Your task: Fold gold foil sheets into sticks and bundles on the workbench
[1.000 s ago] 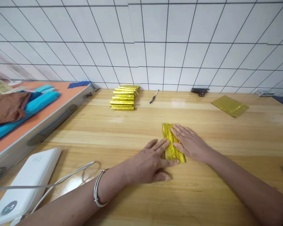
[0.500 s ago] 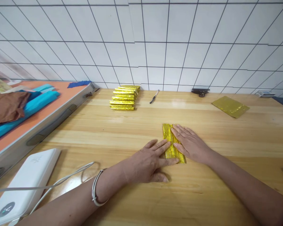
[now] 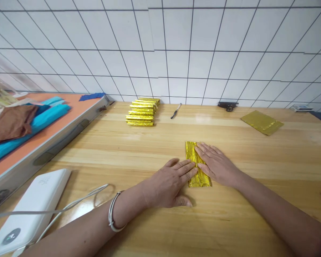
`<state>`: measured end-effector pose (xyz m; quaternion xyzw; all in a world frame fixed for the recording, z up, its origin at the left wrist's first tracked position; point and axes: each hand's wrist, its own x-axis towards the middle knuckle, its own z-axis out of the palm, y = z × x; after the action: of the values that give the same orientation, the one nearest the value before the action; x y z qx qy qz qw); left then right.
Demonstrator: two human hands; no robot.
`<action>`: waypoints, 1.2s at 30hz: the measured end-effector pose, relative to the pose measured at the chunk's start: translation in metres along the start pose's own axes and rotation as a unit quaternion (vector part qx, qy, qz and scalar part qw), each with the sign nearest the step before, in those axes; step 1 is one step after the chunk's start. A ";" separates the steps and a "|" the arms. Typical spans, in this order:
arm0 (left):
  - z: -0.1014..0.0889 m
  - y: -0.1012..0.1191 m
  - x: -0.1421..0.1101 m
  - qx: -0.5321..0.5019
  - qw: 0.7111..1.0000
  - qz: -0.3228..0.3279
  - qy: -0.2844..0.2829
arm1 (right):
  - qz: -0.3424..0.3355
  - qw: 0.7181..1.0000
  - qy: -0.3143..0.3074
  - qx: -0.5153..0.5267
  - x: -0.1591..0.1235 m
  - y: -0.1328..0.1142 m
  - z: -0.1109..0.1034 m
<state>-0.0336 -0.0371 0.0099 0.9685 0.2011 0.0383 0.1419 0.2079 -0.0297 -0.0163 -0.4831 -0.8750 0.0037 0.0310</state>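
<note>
A piece of shiny gold foil paper (image 3: 192, 151) lies flat on the wooden table, with folds running lengthwise along it. My left hand (image 3: 171, 184) rests its fingertips on the paper's left and middle part, fingers stretched out and thumb apart. Flat across the right side of the paper lies my right hand (image 3: 216, 164), its fingers extended and thumb near the middle fold. The right hand hides part of the sheet. Neither hand grips anything.
Folded gold foil strips (image 3: 141, 113) lie in a row near the tiled wall. Beside them is a pen (image 3: 176, 111). A black clip-like object (image 3: 228, 106) and flat gold sheets (image 3: 262, 122) lie right. A white power bank (image 3: 29, 210) with a cable is at left, near cloths (image 3: 13, 123).
The left hand's fingers have drawn together and off the lower part of the foil paper, leaving its bottom end uncovered. The right hand has stayed in place. The view has shifted slightly.
</note>
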 end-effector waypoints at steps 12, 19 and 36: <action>0.014 -0.009 0.021 -0.016 0.991 -0.042 0.122 | 0.003 1.000 0.009 0.004 0.000 0.001 0.003; 0.016 -0.012 0.030 0.006 0.993 -0.062 0.102 | -0.001 1.000 0.007 0.008 0.001 0.003 0.006; -0.001 -0.035 0.036 0.041 0.997 -0.059 0.024 | -0.002 1.000 -0.005 0.010 0.000 0.000 -0.001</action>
<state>-0.0142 0.0079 0.0015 0.9587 0.2628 0.0449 0.0991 0.2084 -0.0296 -0.0151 -0.4809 -0.8761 0.0142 0.0316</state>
